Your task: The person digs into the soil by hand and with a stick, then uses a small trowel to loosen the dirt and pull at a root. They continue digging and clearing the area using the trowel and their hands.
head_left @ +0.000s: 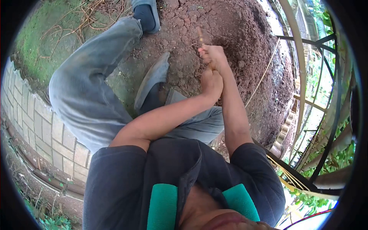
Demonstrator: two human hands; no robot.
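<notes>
My left hand and right hand grip a thin brown stick, best held steady over crumbly reddish-brown soil.

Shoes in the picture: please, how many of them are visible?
2. One upper shoe is at the top edge, which cuts it off, on a foot with a dark sock; one lower shoe is on the soil, left of the forearms.
</notes>
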